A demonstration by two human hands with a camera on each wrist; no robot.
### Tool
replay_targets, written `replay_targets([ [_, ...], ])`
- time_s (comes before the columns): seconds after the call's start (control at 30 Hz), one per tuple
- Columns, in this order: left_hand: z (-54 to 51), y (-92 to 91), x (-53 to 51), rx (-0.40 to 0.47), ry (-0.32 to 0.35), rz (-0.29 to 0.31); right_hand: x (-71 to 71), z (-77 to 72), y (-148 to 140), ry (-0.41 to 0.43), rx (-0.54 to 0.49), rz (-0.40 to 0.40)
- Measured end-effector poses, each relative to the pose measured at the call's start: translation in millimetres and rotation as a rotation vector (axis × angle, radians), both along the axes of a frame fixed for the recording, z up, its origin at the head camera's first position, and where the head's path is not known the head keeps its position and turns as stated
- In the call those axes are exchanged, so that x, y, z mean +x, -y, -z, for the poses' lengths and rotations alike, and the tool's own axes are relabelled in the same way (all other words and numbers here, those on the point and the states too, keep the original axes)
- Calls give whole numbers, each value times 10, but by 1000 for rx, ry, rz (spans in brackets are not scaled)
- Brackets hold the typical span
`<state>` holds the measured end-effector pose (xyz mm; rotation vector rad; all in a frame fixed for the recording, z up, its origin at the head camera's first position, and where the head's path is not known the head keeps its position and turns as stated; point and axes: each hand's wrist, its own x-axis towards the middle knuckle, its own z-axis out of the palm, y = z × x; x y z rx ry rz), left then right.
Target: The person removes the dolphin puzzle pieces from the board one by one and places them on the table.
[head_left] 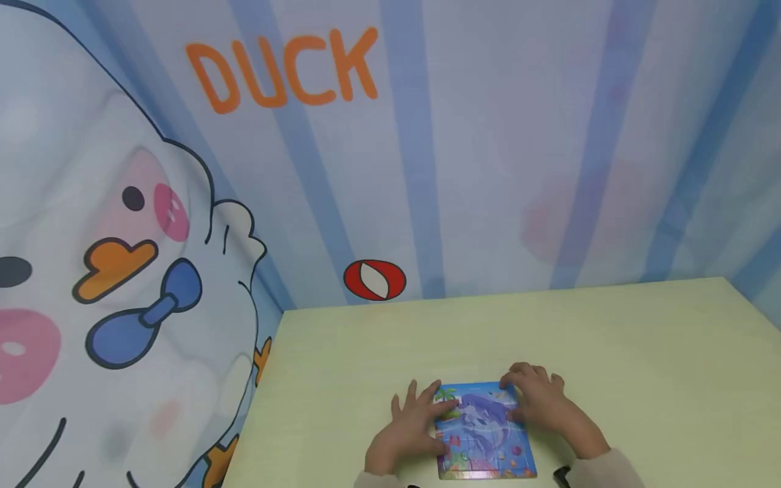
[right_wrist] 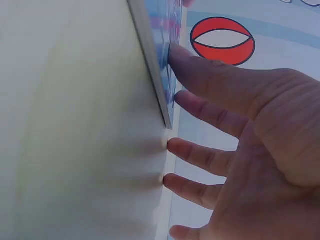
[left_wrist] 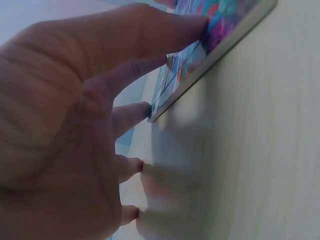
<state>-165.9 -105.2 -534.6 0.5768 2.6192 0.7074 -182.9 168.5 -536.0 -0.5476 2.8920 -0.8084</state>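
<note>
A square jigsaw puzzle (head_left: pixel 485 430) with a purple dolphin in a blue sea scene lies flat on the table, its pieces joined. On its left side my left hand (head_left: pixel 407 428) is spread, thumb and forefinger touching the picture. The left wrist view shows that thumb (left_wrist: pixel 185 31) on the puzzle's face near its edge (left_wrist: pixel 200 75), with two other fingertips on the table. My right hand (head_left: pixel 543 404) rests at the upper right corner. In the right wrist view its thumb (right_wrist: pixel 200 70) presses the puzzle's surface (right_wrist: pixel 162 30), while the lower fingers touch the table.
The pale yellow table (head_left: pixel 342 366) extends around the puzzle. Behind it hangs a blue-striped cloth (head_left: pixel 488 169) printed with "DUCK" and a red-and-white ball. A large printed duck (head_left: pixel 183 407) covers the left side. A small black object (head_left: pixel 561 476) shows beside the right sleeve.
</note>
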Motion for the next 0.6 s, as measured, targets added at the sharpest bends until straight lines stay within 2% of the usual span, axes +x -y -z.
replay_targets([
  [0.33,23,-25,53,-14,-28,3,12,34,10,25,9,-22],
  [0.6,26,-26,18,-12,-47,-4,-16,2,27,0,-10,-32],
])
